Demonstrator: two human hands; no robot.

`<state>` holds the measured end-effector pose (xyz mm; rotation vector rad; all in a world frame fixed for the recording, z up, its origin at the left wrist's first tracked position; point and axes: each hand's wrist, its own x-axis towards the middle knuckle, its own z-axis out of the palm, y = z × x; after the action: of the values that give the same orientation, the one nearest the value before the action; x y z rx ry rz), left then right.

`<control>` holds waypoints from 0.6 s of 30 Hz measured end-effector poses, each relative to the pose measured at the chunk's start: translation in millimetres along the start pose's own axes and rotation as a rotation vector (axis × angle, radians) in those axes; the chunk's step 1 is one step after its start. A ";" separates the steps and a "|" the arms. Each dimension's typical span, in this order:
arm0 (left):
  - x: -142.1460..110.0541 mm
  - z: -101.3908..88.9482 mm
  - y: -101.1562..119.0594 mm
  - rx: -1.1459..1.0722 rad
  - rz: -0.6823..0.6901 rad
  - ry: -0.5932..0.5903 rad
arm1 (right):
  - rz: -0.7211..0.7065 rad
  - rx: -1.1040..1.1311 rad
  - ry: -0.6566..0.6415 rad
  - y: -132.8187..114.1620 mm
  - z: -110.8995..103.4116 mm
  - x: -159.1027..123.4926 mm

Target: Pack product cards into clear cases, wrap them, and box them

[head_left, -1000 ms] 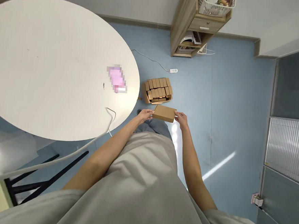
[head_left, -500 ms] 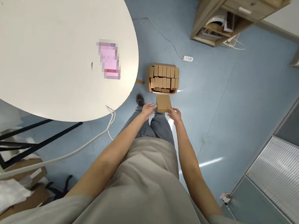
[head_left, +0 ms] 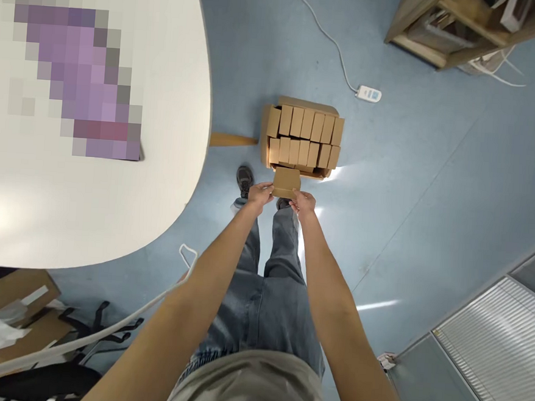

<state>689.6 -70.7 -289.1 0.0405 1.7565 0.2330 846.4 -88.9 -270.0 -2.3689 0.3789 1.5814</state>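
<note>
Between my two hands is a small brown cardboard box (head_left: 286, 182), held just in front of my feet. My left hand (head_left: 260, 195) grips its left edge. The fingers of my right hand (head_left: 303, 202) are closed on its lower right corner. Right beyond it on the floor stands a larger open carton (head_left: 265, 151), packed with upright small cardboard boxes (head_left: 306, 125) in two rows. Some more boxes lie lower along the carton's near side, partly hidden by the held box.
A white round-edged table (head_left: 156, 217) fills the left, with a pixelated purple item (head_left: 81, 77) on it. A white power strip (head_left: 369, 94) and its cord lie on the blue floor. A wooden cabinet (head_left: 420, 49) stands at upper right. A white cable (head_left: 102, 334) crosses at lower left.
My left hand has closed on the held box, which has come nearer the carton. My body leans further forward, and the view has shifted closer to the floor.
</note>
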 end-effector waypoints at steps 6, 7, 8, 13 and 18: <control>68.9 12.7 -8.4 -0.016 0.015 0.023 | 0.033 -0.066 0.010 -6.2 33.1 71.1; 76.7 14.0 -9.2 -0.014 0.022 0.030 | 0.024 -0.074 0.006 -6.5 36.9 78.4; 83.5 15.0 -9.8 -0.010 0.030 0.038 | 0.013 -0.080 0.003 -6.6 40.6 84.5; 102.0 16.0 -10.5 0.021 0.042 0.063 | -0.013 -0.098 -0.005 -5.1 56.2 104.2; 97.8 20.7 -9.5 -0.002 0.086 -0.054 | -0.059 -0.113 -0.009 -4.1 58.6 117.6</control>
<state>691.2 -62.0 -389.1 0.1199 1.7024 0.2935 841.3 -71.9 -400.3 -2.4318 0.2212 1.6264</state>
